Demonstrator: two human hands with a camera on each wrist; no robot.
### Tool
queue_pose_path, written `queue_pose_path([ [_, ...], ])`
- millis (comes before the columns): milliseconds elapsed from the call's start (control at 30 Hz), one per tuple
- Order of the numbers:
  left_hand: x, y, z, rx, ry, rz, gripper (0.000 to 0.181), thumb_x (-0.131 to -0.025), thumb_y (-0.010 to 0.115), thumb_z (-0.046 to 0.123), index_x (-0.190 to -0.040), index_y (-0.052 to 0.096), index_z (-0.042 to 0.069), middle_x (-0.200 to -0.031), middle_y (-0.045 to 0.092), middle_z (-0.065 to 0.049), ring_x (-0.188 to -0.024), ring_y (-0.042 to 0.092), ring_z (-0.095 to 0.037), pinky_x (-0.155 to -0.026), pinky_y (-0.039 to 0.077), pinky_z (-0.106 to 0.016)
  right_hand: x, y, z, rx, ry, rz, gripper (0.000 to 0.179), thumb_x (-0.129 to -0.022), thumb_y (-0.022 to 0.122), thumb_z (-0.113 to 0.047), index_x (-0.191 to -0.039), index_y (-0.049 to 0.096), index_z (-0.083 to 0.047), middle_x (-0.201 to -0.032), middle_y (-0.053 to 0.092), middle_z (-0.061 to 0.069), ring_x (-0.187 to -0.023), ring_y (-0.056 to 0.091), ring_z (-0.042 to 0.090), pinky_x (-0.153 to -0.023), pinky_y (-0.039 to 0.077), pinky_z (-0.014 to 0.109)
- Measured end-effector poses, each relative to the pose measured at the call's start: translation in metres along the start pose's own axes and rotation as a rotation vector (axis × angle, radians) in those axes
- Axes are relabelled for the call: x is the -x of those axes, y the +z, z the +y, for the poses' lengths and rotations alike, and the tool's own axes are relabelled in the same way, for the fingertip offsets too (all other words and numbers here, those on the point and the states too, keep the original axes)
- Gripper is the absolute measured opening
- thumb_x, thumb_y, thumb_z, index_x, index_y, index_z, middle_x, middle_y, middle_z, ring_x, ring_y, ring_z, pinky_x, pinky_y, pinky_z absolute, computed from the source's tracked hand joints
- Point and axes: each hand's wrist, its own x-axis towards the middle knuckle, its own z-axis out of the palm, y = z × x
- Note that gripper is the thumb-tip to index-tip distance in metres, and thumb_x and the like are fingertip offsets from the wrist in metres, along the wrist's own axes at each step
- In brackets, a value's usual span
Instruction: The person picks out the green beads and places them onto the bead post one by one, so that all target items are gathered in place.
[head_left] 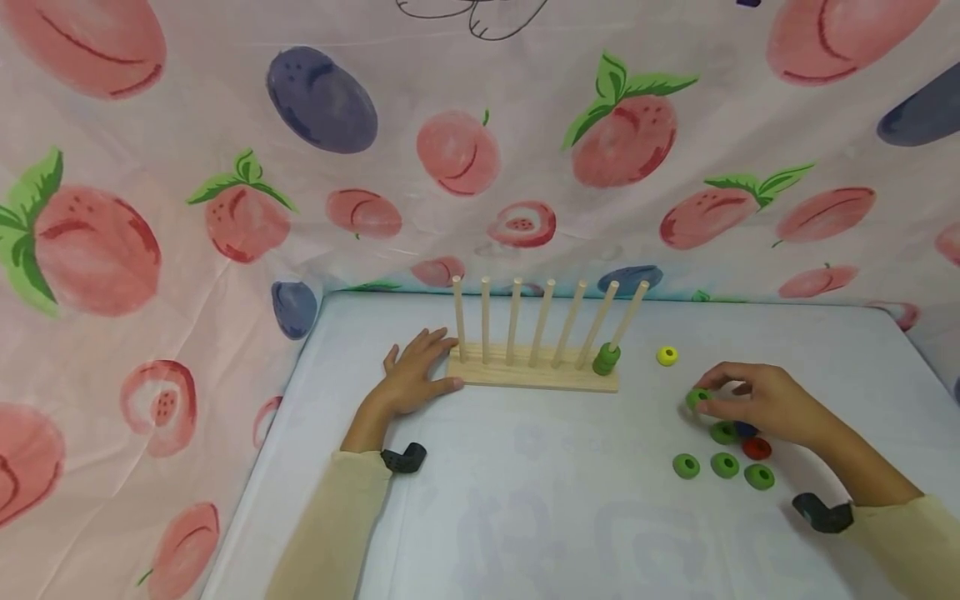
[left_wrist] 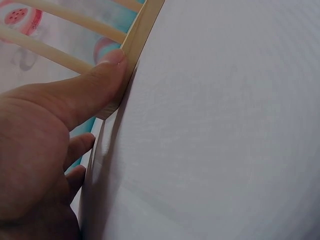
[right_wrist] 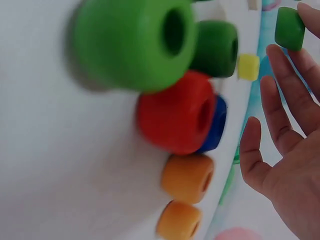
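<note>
The right hand (head_left: 776, 404) pinches a green bead (head_left: 696, 395) between thumb and fingers; the left hand (head_left: 408, 381) (its fingers spread) touches the wooden peg rack's (head_left: 525, 377) end.

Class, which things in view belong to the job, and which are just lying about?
In the job:
peg stand, touched by left hand
green bead, held by right hand
probably other green beads

Seemingly lying about:
yellow bead
red bead
blue bead
orange beads

Across from me, a pale pink, wrinkled sheet (head_left: 517, 100) printed with red fruit (head_left: 625, 142) and dark-blue ovals (head_left: 322, 100) hangs behind a white-topped bench (head_left: 525, 467) in soft light.
</note>
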Motion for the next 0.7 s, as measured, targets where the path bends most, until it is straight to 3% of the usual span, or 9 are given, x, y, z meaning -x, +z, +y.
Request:
queue_pose_path([
  [333,0.000,0.001,-0.001,-0.002,-0.006,-0.004,0.074,-0.093,0.071,0.050,-0.156,0.043,0.025,-0.171,0.023,-0.001,-0.161,0.007,-0.029,-0.121,-0.005,-0.067,-0.006,-0.007,-0.021,-0.039,-0.048,0.044,0.016,-0.089,0.081,-0.031,-0.102,0.072,-0.030,-0.100,0.072,-0.013,-0.096,0.064,0.005,-0.082,0.053,0.020],
  [700,0.000,0.000,0.001,-0.001,-0.011,-0.003,0.073,-0.093,0.071,0.049,-0.155,0.043,0.025,-0.171,0.023,-0.001,-0.161,0.008,-0.030,-0.121,-0.005,-0.067,-0.017,-0.018,-0.042,-0.048,-0.083,0.121,0.019,-0.089,0.081,-0.026,-0.106,0.073,-0.028,-0.103,0.072,-0.010,-0.095,0.058,-0.007,-0.082,0.052,0.016],
])
